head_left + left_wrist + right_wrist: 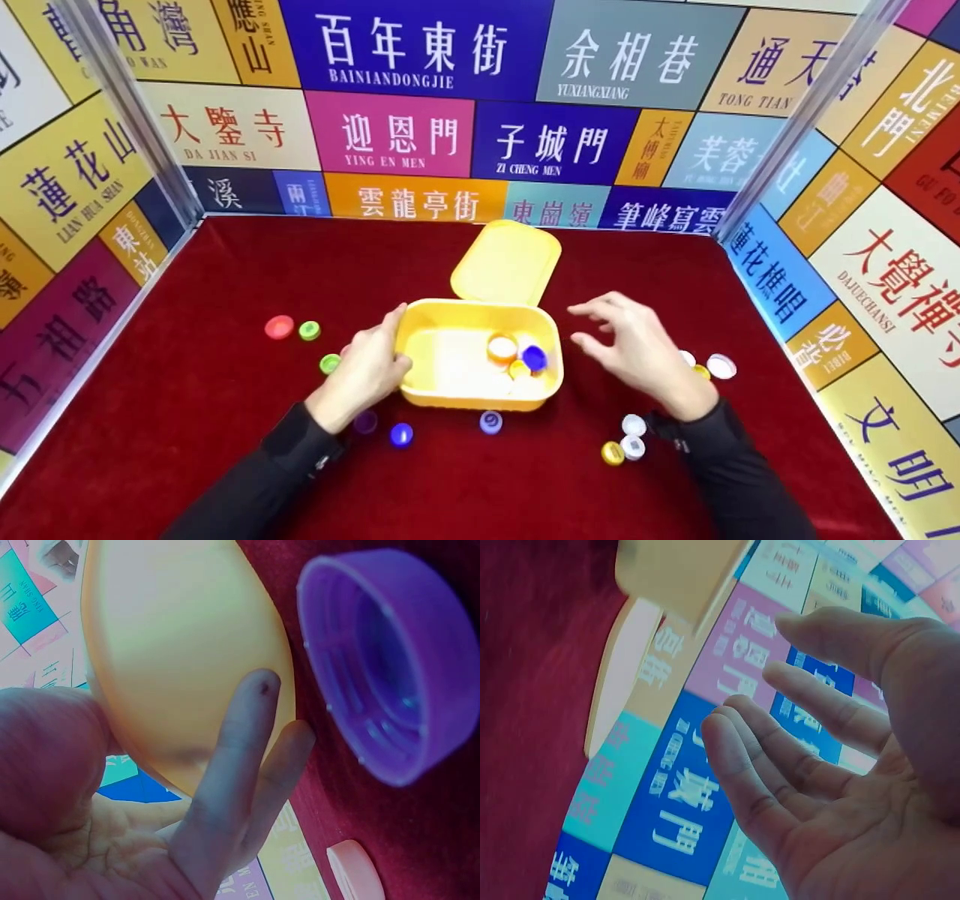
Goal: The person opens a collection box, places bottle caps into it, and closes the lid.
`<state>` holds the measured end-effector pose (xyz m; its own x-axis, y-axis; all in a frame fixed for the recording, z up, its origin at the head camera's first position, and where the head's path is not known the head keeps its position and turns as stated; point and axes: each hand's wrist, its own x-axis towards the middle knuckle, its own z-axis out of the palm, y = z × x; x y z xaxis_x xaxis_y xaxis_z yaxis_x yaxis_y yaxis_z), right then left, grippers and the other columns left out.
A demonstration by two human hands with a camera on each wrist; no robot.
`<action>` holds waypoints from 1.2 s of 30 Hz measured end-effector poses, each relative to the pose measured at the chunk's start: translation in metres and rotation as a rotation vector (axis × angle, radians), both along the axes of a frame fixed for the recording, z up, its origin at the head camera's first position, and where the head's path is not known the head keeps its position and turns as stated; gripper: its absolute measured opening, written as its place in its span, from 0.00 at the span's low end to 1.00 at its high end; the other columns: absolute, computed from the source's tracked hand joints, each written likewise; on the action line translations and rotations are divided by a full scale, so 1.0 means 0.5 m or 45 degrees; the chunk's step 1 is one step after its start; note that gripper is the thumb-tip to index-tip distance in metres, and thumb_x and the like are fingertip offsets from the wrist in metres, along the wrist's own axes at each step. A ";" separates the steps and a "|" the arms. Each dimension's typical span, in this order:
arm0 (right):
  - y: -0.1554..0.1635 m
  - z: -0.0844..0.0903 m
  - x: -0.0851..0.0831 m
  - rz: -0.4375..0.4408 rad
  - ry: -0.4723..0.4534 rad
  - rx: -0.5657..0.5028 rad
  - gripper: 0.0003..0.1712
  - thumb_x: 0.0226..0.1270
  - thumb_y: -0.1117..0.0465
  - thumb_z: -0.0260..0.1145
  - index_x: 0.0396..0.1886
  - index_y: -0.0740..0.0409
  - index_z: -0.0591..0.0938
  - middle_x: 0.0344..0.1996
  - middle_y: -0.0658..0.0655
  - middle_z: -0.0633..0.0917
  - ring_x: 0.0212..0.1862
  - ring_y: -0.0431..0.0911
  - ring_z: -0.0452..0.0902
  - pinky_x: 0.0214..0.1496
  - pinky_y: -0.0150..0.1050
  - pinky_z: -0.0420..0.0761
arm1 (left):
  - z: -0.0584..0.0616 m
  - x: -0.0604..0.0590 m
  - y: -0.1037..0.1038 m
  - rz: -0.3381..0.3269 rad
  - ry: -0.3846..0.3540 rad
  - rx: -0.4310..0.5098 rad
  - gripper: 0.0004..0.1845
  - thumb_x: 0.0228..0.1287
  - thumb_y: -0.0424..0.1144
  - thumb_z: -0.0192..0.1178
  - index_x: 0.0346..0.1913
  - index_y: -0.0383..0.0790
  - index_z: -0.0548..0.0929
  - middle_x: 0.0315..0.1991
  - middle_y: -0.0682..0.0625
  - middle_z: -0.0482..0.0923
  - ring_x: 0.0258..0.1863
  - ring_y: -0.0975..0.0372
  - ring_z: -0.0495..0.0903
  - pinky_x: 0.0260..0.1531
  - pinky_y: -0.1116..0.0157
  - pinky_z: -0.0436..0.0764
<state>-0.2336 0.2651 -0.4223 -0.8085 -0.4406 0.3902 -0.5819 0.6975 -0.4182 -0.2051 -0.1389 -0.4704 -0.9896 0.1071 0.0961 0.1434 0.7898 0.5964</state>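
Head view first: yellow box (480, 360) sits dead centre of the frame on the red cloth (187, 450), its hinged lid (507, 262) flipped up and back toward the top. Your left hand (367, 367) is on the box's left wall, fingers curled over the rim, so it's holding the box. Your right hand (637, 349) hangs right of the box with fingers loosely spread, nothing in it. Three caps lie in the box's right half: an orange-rimmed cap (502, 348), a blue cap (534, 358) and a yellow cap (519, 369). More caps are scattered on the cloth, like the red cap (279, 327) at left and the white caps (634, 436) at lower right.

Left wrist view: box wall (187, 652) fills the upper left, with your fingers (240, 735) lying along its underside. A purple cap (382, 660) sits open side up at upper right, close beside the box.

Right wrist view: just your empty palm and relaxed fingers (780, 765) against the printed wall, with a blurry edge of the box or its lid at the top, can't tell which.

My take: that box looks like thin, light, smooth plastic, so it'll probably slide if you nudge it. The rim is the spot to grab. Caps look hard, tiny and light; pinch them by the ribbed sides.
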 end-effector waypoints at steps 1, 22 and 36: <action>0.007 0.001 -0.003 -0.020 -0.008 0.006 0.22 0.73 0.64 0.84 0.64 0.58 0.94 0.55 0.61 0.93 0.52 0.55 0.94 0.57 0.56 0.96 | 0.000 0.000 0.000 -0.002 0.002 0.001 0.46 0.73 0.30 0.65 0.92 0.33 0.64 0.77 0.30 0.83 0.50 0.45 0.89 0.45 0.51 0.89; 0.134 -0.032 -0.060 -0.261 -0.273 0.294 0.28 0.74 0.62 0.81 0.70 0.67 0.90 0.59 0.74 0.91 0.59 0.69 0.86 0.68 0.67 0.85 | 0.002 0.002 0.001 0.002 -0.017 0.004 0.45 0.75 0.29 0.66 0.93 0.34 0.64 0.77 0.30 0.83 0.48 0.45 0.88 0.46 0.53 0.89; 0.163 -0.056 -0.070 -0.238 -0.414 0.377 0.21 0.69 0.66 0.83 0.60 0.66 0.94 0.54 0.71 0.94 0.54 0.63 0.87 0.64 0.63 0.87 | -0.001 0.001 0.000 -0.001 -0.002 0.006 0.45 0.76 0.29 0.66 0.93 0.34 0.64 0.76 0.30 0.84 0.48 0.45 0.88 0.47 0.52 0.90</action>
